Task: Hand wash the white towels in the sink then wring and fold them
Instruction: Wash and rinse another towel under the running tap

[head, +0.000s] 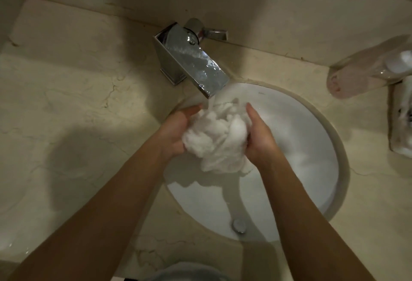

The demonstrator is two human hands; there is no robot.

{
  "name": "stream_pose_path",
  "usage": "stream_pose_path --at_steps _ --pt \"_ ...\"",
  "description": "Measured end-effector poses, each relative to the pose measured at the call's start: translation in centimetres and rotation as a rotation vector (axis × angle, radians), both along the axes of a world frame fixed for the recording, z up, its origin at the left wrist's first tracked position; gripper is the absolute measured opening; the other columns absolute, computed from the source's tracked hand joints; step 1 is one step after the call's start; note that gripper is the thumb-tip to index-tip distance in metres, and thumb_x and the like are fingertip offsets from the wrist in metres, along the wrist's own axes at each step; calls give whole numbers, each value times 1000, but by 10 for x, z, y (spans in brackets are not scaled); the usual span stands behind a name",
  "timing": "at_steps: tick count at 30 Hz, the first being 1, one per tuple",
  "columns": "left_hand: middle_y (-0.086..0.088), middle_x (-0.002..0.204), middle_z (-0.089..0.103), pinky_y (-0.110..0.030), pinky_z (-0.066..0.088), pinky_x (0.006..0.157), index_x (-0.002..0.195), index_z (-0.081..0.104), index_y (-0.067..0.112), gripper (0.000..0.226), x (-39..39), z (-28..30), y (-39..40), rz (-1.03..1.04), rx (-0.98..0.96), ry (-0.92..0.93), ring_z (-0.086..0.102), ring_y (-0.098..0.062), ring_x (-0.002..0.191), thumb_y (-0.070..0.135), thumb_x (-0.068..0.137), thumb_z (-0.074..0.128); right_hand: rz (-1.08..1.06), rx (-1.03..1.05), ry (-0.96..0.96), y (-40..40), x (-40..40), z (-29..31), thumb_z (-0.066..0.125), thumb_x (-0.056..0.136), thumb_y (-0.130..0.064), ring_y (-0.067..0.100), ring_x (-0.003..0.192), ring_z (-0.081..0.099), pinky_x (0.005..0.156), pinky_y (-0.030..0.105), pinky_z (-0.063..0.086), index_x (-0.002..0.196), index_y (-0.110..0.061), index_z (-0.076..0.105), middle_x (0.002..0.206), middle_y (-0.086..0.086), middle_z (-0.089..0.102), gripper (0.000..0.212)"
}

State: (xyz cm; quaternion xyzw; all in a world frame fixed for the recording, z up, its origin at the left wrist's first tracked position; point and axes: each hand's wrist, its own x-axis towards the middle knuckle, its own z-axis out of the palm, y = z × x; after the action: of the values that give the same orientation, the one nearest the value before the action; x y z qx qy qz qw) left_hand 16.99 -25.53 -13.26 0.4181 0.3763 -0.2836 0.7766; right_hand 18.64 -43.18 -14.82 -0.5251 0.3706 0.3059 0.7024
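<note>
Two bare hands are bunching a white towel under running water, above a round white sink.

The left hand and right hand are each cupping and gripping one side of the wadded towel, just below the chrome faucet spout. Open basin is showing below and right of the hands, down to the drain. Beige marble counter is spreading wide to the left; a bottle is lying near the right edge.

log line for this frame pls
phase: rinsing | left hand: holds towel | right hand: holds towel | faucet: running onto towel | location: over sink
</note>
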Motion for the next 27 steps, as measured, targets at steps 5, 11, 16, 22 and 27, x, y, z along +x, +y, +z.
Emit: stream_pose_path --at_steps 5,11,16,22,27 --pt "-17 98 71 -33 56 82 93 72 8 31 8 -12 -9 -85 117 69 68 -26 85 34 95 54 410 -258 -270 45 -5 20 56 100 -44 23 101 69 88 36 54 122 -11 63 109 5 71 40" --pt "-5 108 65 -23 49 76 114 65 9 29 8 -20 -29 -307 615 -195 58 -20 94 25 104 43 494 -788 -405 67 16 4 39 106 -31 32 105 61 81 32 42 122 -10 56 109 12 65 32" --pt "-18 121 63 -37 47 96 128 56 2 32 15 -36 -16 -589 907 -293 59 -33 115 10 98 50 764 -782 -479 74 19 9 41 105 -36 23 88 52 76 32 39 98 -12 58 93 4 59 30" --pt "-9 93 68 -28 45 80 104 68 5 22 6 -33 -11 -218 687 -267 65 -27 89 15 88 58 158 -278 -224 48 21 3 54 99 -25 28 106 64 86 32 51 127 -3 61 114 13 67 36" --pt "-7 75 65 -19 49 69 89 64 5 29 -9 -41 -16 -145 147 9 63 -18 69 32 96 56 163 22 0 39 -20 5 67 92 -29 27 93 72 93 42 57 106 -5 70 100 15 74 28"
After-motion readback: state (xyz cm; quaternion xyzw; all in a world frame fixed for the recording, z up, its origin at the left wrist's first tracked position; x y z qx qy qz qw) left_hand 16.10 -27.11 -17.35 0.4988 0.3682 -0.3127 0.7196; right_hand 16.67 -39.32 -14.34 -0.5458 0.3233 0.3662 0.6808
